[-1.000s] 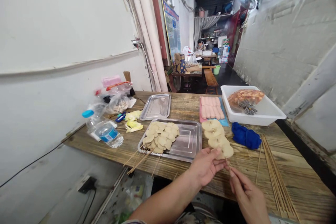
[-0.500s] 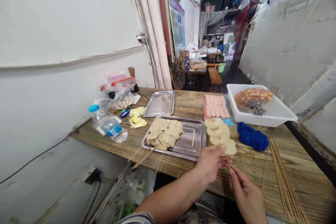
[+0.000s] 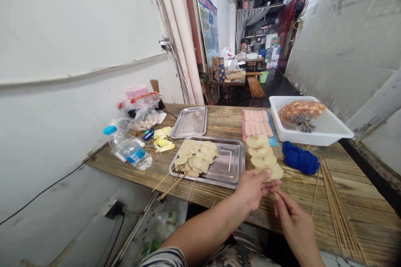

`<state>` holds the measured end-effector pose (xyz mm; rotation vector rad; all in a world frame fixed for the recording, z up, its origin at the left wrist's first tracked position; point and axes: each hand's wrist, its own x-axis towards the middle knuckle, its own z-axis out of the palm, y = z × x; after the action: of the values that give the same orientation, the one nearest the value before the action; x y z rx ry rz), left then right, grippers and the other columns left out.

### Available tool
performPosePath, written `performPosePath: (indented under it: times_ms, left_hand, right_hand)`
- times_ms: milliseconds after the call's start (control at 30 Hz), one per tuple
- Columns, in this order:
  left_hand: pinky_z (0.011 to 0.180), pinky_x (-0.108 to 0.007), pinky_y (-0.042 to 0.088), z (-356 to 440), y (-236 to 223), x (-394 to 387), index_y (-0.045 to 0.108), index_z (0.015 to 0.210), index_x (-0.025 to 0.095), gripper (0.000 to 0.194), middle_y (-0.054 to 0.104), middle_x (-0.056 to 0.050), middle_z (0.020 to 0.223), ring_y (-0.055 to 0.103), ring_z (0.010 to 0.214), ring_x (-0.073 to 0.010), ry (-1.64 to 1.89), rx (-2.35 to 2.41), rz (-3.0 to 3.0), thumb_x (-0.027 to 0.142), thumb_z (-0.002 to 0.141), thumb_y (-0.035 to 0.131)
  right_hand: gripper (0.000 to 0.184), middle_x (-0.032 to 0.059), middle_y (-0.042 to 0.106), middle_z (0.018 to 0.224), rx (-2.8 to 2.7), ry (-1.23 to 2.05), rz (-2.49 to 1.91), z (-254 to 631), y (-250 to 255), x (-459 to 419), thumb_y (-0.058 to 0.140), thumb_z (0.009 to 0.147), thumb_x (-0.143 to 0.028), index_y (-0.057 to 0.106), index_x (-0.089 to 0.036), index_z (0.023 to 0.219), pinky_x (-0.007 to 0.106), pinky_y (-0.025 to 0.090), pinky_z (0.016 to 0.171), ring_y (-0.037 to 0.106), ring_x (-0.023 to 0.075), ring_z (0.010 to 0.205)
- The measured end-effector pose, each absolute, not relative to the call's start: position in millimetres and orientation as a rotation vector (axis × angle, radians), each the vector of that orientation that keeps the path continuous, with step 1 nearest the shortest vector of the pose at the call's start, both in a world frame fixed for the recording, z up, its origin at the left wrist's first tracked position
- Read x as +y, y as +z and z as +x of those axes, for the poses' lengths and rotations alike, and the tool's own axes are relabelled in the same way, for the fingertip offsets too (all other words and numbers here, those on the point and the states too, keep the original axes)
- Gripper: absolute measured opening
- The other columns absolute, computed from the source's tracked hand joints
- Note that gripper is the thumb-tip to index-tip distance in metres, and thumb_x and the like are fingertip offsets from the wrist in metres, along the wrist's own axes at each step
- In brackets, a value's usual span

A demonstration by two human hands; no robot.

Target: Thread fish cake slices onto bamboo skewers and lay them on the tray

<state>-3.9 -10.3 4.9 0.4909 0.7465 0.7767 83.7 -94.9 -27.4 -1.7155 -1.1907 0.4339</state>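
My left hand (image 3: 255, 187) is closed, pinching the nearest of several pale beige oval slices (image 3: 262, 151) between thumb and fingers. The slices sit in an overlapping row, threaded on a thin wooden skewer (image 3: 273, 185). My right hand (image 3: 293, 212) pinches the bare lower end of this skewer, just below the slices. Left of my hands, a metal tray (image 3: 230, 162) holds a pile of similar skewered slices (image 3: 196, 158), with the stick ends poking out over its front edge.
Loose skewers (image 3: 340, 208) and a blue cloth bundle (image 3: 300, 157) lie on the right. Beyond are pink sausages (image 3: 257, 123) and a white plastic tub (image 3: 313, 138) of skewered food. A second metal tray (image 3: 190, 122), yellow scraps (image 3: 163, 144) and a water bottle (image 3: 134, 155) are leftward.
The skewered slices have shifted slightly up and spread a little along the stick. Both hands keep their grip. The camera view has moved a little.
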Motion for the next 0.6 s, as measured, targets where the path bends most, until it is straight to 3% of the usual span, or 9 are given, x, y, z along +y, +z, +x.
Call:
performPosePath:
  times_ms: [200, 600]
  left_hand:
    - [0.064, -0.027, 0.049, -9.9, 6.0, -5.5, 0.062, 0.092, 0.007, 0.041, 0.066, -0.014, 0.087, 0.063, 0.074, -0.0186, 0.899, 0.702, 0.539, 0.038, 0.065, 0.068]
    - [0.072, -0.032, 0.052, -8.7, 8.9, -0.1, 0.06, 0.096, 0.007, 0.038, 0.065, -0.014, 0.092, 0.064, 0.074, -0.019, 0.999, 0.71, 0.367, 0.035, 0.071, 0.063]
  right_hand:
    - [0.046, -0.0023, 0.053, 0.047, -1.214, 0.559, -1.673, 86.7, -31.4, -99.7, 0.047, 0.08, -0.045, 0.067, -0.008, 0.096, 0.019, 0.043, 0.041, 0.052, 0.0127, 0.042]
    - [0.041, -0.0017, 0.054, 0.048, -1.234, 0.658, -1.614, 77.5, -40.8, -101.4, 0.048, 0.081, -0.043, 0.068, -0.01, 0.095, 0.021, 0.042, 0.042, 0.051, 0.0134, 0.043]
